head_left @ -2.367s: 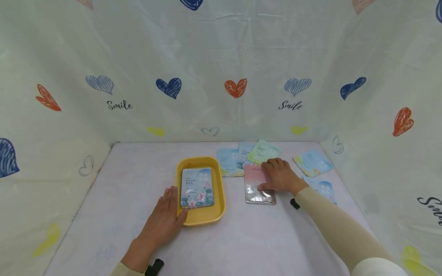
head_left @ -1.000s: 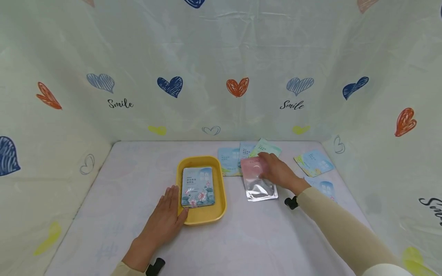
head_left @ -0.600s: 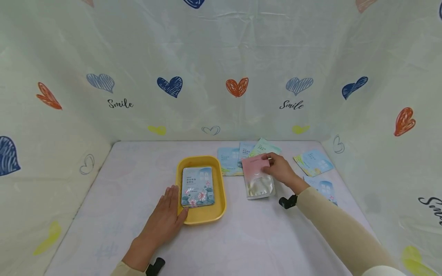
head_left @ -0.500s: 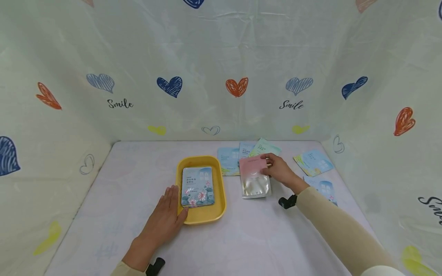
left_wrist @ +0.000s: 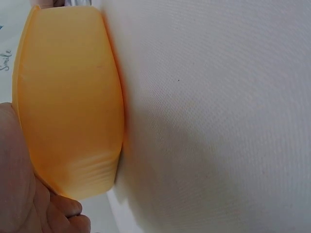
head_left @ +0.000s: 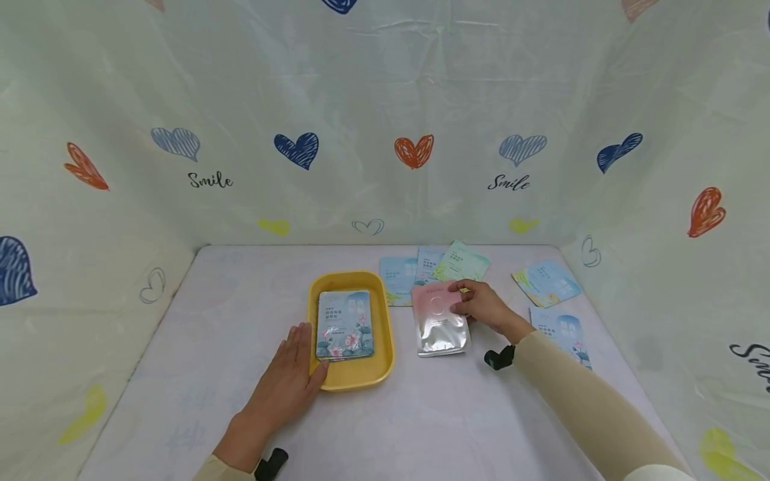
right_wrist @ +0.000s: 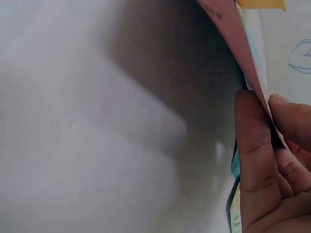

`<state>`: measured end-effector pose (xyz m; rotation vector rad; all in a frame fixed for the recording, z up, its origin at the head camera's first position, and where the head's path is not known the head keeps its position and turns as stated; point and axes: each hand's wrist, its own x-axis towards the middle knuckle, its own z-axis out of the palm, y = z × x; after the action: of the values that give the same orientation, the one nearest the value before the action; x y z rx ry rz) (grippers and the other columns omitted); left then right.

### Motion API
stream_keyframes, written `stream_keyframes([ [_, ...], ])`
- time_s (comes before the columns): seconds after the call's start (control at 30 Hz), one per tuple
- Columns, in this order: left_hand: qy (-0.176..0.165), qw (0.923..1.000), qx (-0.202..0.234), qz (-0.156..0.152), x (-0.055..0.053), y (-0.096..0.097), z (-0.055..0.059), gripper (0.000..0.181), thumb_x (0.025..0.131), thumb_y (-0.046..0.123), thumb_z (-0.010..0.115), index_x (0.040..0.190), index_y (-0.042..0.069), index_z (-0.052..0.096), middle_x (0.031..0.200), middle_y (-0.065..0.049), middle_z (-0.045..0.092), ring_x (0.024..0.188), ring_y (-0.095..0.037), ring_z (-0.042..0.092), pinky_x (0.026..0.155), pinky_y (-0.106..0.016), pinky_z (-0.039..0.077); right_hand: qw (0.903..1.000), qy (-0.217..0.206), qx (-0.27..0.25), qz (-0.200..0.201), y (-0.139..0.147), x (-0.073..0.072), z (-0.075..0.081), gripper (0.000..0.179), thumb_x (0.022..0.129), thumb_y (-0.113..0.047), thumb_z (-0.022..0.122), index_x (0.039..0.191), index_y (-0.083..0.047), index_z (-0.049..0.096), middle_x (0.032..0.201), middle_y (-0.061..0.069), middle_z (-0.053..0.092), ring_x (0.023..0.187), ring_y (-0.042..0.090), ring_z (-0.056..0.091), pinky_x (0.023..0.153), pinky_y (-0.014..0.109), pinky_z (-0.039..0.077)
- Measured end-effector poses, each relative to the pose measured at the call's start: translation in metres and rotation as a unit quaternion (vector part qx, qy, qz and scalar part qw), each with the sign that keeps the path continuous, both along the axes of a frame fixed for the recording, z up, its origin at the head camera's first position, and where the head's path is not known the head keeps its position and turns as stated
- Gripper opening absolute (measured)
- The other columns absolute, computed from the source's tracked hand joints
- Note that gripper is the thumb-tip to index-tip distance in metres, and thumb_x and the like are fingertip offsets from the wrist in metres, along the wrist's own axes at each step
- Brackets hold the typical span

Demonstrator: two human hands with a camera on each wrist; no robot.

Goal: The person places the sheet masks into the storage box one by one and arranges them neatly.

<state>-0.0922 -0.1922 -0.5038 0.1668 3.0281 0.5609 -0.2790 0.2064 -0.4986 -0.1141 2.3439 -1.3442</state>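
Observation:
My right hand (head_left: 487,308) pinches the right edge of a pink and silver foil sachet (head_left: 439,324), thumb on one side and fingers on the other. In the right wrist view the sachet's pink edge (right_wrist: 238,43) stands up off the table between thumb and fingers. My left hand (head_left: 285,381) rests along the left rim of a yellow tray (head_left: 383,361), its fingers straight and the thumb at the near left corner. Inside the tray lies a pile of blue sachets (head_left: 344,324) with a lotus print. The left wrist view shows the tray's outer wall (left_wrist: 73,97).
Behind the pink sachet lie a blue sachet (head_left: 397,277), a second blue one (head_left: 426,264) and a green one (head_left: 463,262), overlapping. Two more, a blue-yellow sachet (head_left: 546,284) and a lotus sachet (head_left: 562,331), are at the right. A patterned curtain (head_left: 385,100) closes off the back.
My right hand has gone from lying over the pink sachet to pinching its right edge. The sachet has lifted and shifted left toward the tray. The left hand has stayed put.

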Motion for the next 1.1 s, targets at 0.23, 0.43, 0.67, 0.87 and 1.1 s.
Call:
stream_keyframes([
  [0.23, -0.002, 1.0000, 0.003, -0.001, -0.001, 0.000, -0.002, 0.086, 0.108, 0.041, 0.055, 0.165, -0.008, 0.014, 0.172, -0.028, 0.022, 0.161, -0.044, 0.020, 0.128, -0.059, 0.026, 0.9999, 0.011, -0.001, -0.009, -0.002, 0.003, 0.001, 0.046, 0.099, -0.008, 0.073, 0.143, -0.007, 0.058, 0.122, 0.020, 0.069, 0.090, 0.023, 0.069, 0.073, 0.033, 0.062],
  [0.43, -0.008, 0.9999, 0.008, -0.003, -0.001, -0.001, 0.001, 0.085, 0.109, 0.041, 0.053, 0.165, -0.008, 0.013, 0.172, -0.028, 0.022, 0.161, -0.044, 0.019, 0.129, -0.060, 0.025, 0.9985, 0.019, -0.043, -0.030, 0.000, 0.007, 0.010, 0.048, 0.100, -0.007, 0.071, 0.146, -0.008, 0.055, 0.126, 0.021, 0.068, 0.092, 0.026, 0.069, 0.075, 0.035, 0.064],
  [0.67, -0.002, 0.9998, -0.016, -0.010, -0.001, -0.002, 0.005, 0.086, 0.109, 0.042, 0.054, 0.166, -0.008, 0.012, 0.173, -0.028, 0.016, 0.162, -0.044, 0.015, 0.128, -0.061, 0.024, 0.9950, 0.034, -0.087, -0.035, -0.004, 0.005, 0.024, 0.048, 0.100, -0.004, 0.069, 0.146, -0.004, 0.054, 0.129, 0.024, 0.068, 0.090, 0.022, 0.072, 0.072, 0.035, 0.065],
  [0.87, 0.013, 0.9989, -0.042, -0.015, -0.001, -0.002, 0.007, 0.086, 0.108, 0.044, 0.055, 0.164, -0.009, 0.016, 0.173, -0.030, 0.017, 0.161, -0.046, 0.016, 0.128, -0.062, 0.024, 0.9931, 0.044, -0.101, -0.039, -0.014, 0.001, 0.035, 0.047, 0.100, -0.005, 0.069, 0.145, -0.004, 0.054, 0.128, 0.023, 0.068, 0.091, 0.021, 0.072, 0.071, 0.034, 0.064],
  [1.1, 0.005, 0.9986, -0.050, -0.013, -0.001, -0.001, 0.011, 0.086, 0.108, 0.045, 0.055, 0.164, -0.009, 0.018, 0.172, -0.030, 0.018, 0.161, -0.046, 0.017, 0.128, -0.062, 0.024, 0.9900, 0.043, -0.123, -0.054, -0.039, 0.000, 0.049, 0.047, 0.101, -0.003, 0.069, 0.145, -0.003, 0.054, 0.131, 0.026, 0.066, 0.090, 0.021, 0.071, 0.068, 0.032, 0.064],
])
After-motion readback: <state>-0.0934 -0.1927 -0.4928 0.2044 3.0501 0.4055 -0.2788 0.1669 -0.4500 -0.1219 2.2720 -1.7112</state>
